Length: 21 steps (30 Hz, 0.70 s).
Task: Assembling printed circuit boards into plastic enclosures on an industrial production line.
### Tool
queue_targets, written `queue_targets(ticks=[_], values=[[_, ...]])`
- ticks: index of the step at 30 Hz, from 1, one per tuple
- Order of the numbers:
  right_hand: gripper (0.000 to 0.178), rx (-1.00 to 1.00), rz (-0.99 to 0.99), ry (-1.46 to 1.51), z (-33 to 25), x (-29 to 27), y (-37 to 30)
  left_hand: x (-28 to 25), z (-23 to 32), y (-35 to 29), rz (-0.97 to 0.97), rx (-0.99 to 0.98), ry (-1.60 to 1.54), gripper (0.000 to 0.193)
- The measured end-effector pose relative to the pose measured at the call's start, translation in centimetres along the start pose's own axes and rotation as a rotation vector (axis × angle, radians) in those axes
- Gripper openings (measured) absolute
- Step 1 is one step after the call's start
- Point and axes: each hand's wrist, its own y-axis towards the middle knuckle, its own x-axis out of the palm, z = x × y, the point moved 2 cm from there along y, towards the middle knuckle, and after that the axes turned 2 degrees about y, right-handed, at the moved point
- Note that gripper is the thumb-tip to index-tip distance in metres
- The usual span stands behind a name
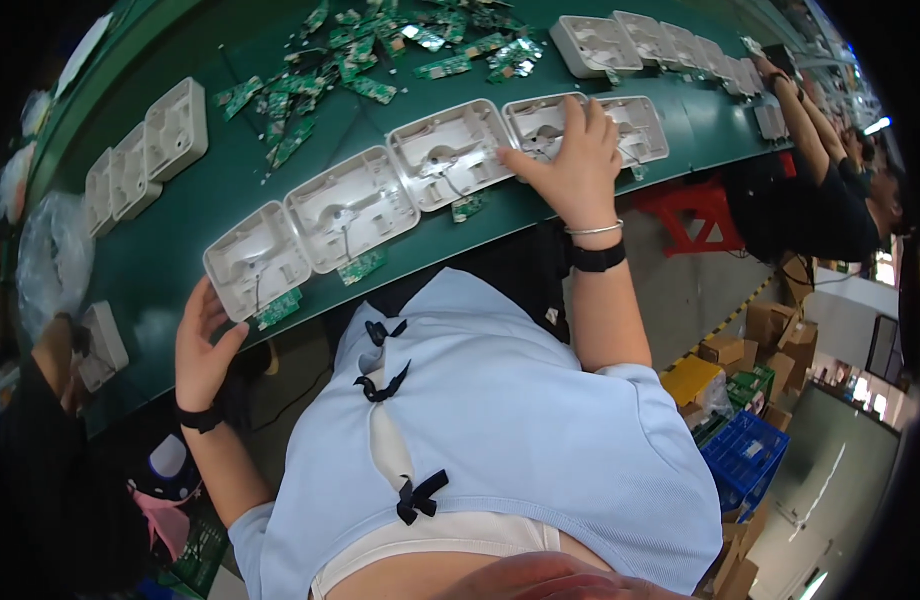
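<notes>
Several open white plastic housings [325,258] lie side by side in a row along the table's near edge. Thin wires run from them to small green circuit boards [361,266] at their near sides. At the row's left end, my left hand [202,348] curls its fingers round the outer wall of the end housing [230,262], thumb by its near corner. My right hand [577,170] is spread over another housing [525,112] toward the right end. Its thumb lies near that housing's left wall, with the fingers reaching its far side. The right hand partly hides this housing's inside.
Loose circuit boards [360,50] are heaped across the green table [195,235]. More housings stand at the far left [175,125] and far right [600,45]. A co-worker's arm [805,125] reaches in at right; another hand [55,350] is at left. A red stool [692,215] stands below.
</notes>
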Motion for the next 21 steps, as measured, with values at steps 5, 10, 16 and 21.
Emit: queue_targets(ticks=[5,10,16,21], values=[[0.108,0.027,-0.016,0.025,1.6,-0.7,-0.1,0.7,0.1,0.6,-0.065,-0.043,-0.090,0.086],[0.107,0.040,-0.015,0.040,7.1,-2.0,1.2,4.0,2.5,2.3,-0.195,-0.059,-0.154,0.087],[0.102,-0.027,-0.037,0.018,17.5,-3.5,6.3,11.4,7.4,6.7,-0.422,-0.055,-0.222,0.088],[0.094,-0.080,-0.046,0.055,28.5,-4.3,10.8,18.7,12.7,11.0,-0.616,-0.059,-0.266,0.088]])
